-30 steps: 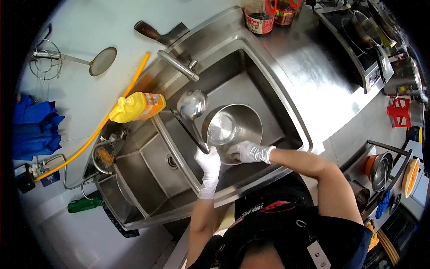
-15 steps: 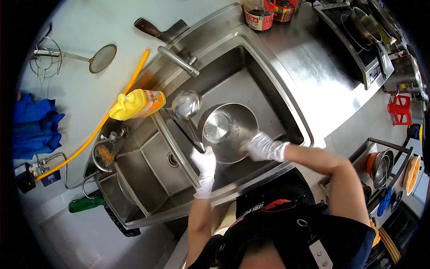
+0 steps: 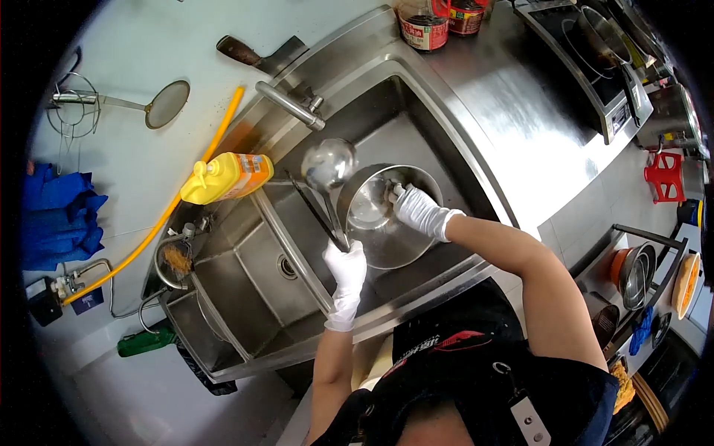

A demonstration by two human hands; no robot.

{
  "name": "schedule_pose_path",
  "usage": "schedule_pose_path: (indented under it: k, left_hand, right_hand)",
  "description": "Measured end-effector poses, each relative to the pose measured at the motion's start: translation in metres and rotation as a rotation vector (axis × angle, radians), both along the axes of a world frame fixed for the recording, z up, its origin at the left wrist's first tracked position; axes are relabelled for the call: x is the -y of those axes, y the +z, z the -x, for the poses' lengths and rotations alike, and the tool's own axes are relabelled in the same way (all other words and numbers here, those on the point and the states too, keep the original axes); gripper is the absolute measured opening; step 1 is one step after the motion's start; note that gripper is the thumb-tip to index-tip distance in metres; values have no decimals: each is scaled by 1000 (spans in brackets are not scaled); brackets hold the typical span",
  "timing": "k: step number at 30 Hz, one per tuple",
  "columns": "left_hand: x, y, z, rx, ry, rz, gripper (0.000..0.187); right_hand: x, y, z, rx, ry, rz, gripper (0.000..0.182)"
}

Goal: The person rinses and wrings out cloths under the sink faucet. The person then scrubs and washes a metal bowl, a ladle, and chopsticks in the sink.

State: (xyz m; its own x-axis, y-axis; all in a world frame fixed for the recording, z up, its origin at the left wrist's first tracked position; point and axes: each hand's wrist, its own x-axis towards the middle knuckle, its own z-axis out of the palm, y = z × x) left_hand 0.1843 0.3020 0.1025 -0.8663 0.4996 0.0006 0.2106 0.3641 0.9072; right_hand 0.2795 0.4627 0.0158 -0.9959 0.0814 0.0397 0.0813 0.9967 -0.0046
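My left hand point(image 3: 345, 269), in a white glove, is closed around the handle of a steel ladle point(image 3: 329, 163). A slim dark utensil point(image 3: 311, 204) runs out of the same grip, beside the ladle's handle. The ladle's round bowl is held over the sink, left of a steel pot point(image 3: 387, 249). Reaching over the pot's right side, my gloved right hand point(image 3: 421, 209) is inside it with fingers closed near the inner wall. I cannot tell what those fingers hold. The pot stands in the large sink basin point(image 3: 387, 134), its mouth facing up.
A faucet point(image 3: 290, 105) reaches over the basin. A yellow pump bottle point(image 3: 227, 177) stands on the left rim, near a yellow hose point(image 3: 156, 234). The smaller basin point(image 3: 256, 260) lies left. A cleaver point(image 3: 260, 56) is behind the sink; sauce bottles point(image 3: 424, 28) stand at the back.
My right hand has moved from the pot's right rim up and left, deeper inside it. My left hand and the ladle have shifted slightly right, and the pot has moved a little right.
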Motion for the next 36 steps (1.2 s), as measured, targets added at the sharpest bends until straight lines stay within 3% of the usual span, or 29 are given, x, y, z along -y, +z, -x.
schedule_pose_path:
  k: [2, 4, 6, 7, 10, 11, 12, 14, 15, 16, 18, 19, 20, 21, 22, 24, 25, 26, 28, 29, 31, 32, 34, 36]
  left_hand:
    - [0, 1, 1, -30, -31, -46, 23]
    - [1, -5, 1, -14, 5, -19, 25]
    - [2, -16, 4, -1, 37, 7, 26]
    - [2, -21, 6, 17, 33, -31, 29]
    - [-1, -23, 8, 277, 86, -141, 32]
    - [-3, -23, 9, 241, 86, -99, 34]
    - [-4, -22, 8, 234, 72, -106, 34]
    - [-4, -19, 4, 223, 50, -114, 34]
    - [-6, -21, 3, 179, 45, -108, 33]
    - [-8, -21, 0, 204, 74, -122, 33]
    - [-21, -5, -11, 255, 133, -151, 31]
    - [-21, -3, -14, 302, 168, -135, 30]
    - [-17, -17, -14, 182, 122, -157, 29]
    - [-14, -21, -16, 233, 152, -121, 29]
    - [-13, -24, -19, 286, 180, -83, 28]
    - [-23, -10, -26, 382, 228, -79, 27]
    - [-25, -8, -26, 400, 242, -74, 26]
    - [-26, -7, -26, 416, 257, -64, 26]
    - [-15, -18, -10, 201, 162, -125, 24]
    - [-15, -12, -6, 162, 156, -106, 24]
    - [-5, -14, 0, 173, 126, -16, 24]
    - [-3, -16, -5, 99, 100, -19, 23]
    - [-1, -24, -9, 339, 162, -35, 24]
    - [-6, -35, -12, 316, 128, -67, 25]
  right_hand:
    - [20, -12, 6, 79, -180, 112, 24]
    - [36, 23, 4, 260, -140, 591, 19]
    - [60, 31, 9, 116, -412, 1905, 16]
    - [64, 27, 15, -46, -363, 2014, 22]
    - [59, 38, 24, -192, -428, 2183, 18]
    - [55, 42, 30, -244, -490, 2128, 16]
    - [59, 38, 45, -627, -446, 1827, 14]
    - [47, 48, 52, -597, -646, 2316, 14]
    - [44, 52, 60, -697, -738, 2282, 17]
    - [42, 58, 62, -777, -680, 2041, 19]
    - [41, 69, 68, -910, -719, 1820, 17]
    - [33, 77, 63, -995, -826, 2050, 16]
    - [17, 95, 60, -1075, -933, 2280, 16]
    - [8, 79, 73, -1402, -1033, 2268, 15]
    - [7, 65, 75, -1359, -1114, 2203, 15]
    - [15, 60, 71, -1163, -988, 2285, 16]
    - [21, 31, 69, -955, -724, 2021, 19]
    - [29, 25, 62, -552, -650, 1918, 20]
    - [33, 11, 38, -115, -77, 1234, 20]
    - [28, -9, 23, 146, 41, 1057, 22]
    - [17, 14, 8, 614, -13, 362, 29]
    - [14, 15, 8, 467, -246, 235, 29]
    - [-12, 20, 24, 471, -221, 123, 30]
    - [-10, -6, 37, -51, -250, 264, 27]
